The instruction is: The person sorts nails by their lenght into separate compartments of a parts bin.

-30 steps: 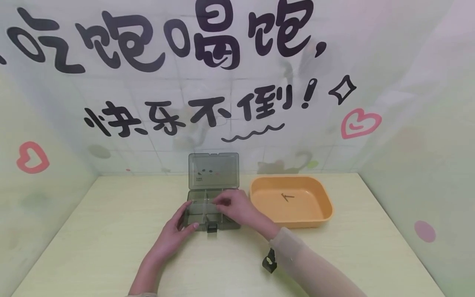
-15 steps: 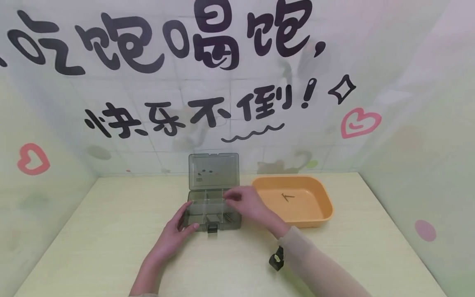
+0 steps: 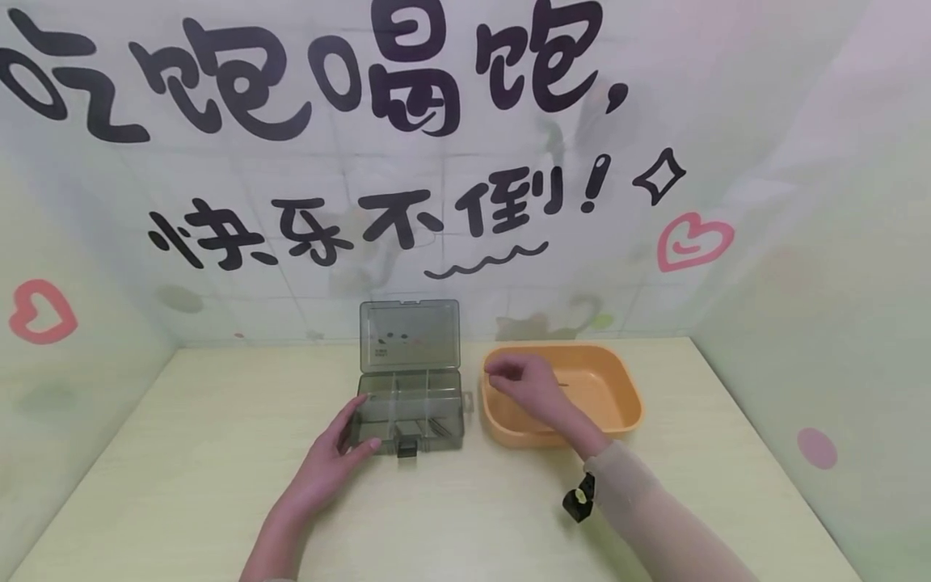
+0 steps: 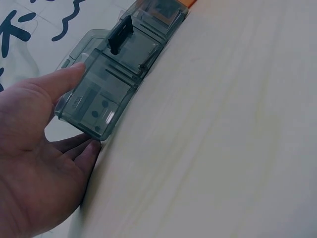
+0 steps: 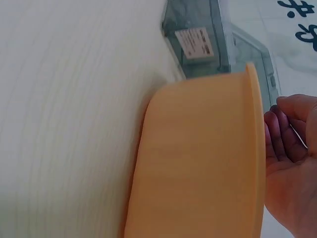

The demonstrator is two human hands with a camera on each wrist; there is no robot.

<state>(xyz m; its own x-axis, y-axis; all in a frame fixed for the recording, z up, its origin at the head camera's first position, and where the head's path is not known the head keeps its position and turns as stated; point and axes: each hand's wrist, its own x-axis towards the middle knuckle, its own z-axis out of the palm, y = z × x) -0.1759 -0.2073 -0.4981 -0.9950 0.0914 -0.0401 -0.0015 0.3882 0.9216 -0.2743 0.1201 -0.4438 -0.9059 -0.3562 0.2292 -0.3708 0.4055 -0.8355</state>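
A smoky clear compartment box [image 3: 410, 416] lies on the table with its lid [image 3: 410, 336] standing up behind. My left hand [image 3: 332, 457] grips its left end, thumb at the front edge and fingers at the side. Thin dark pieces, screw-like [image 3: 439, 427], lie in the front right compartment. My right hand [image 3: 534, 390] hovers over the left part of an orange tray [image 3: 631, 396], fingers loosely bent. Nothing shows between its fingertips. Part of a thin brown piece [image 3: 563, 385] in the tray shows beside the hand, which hides the rest.
A patterned wall [image 3: 407, 275] with large lettering rises right behind the box and tray, and side walls flank the pale wooden table [image 3: 451, 517]. A black strap or clip [image 3: 579, 499] hangs from my right sleeve. The tray stands close to the box's right side.
My right hand has moved right, from over the box's compartments to above the orange tray. The front right compartment and its thin pieces are now uncovered. My left hand stays on the box.
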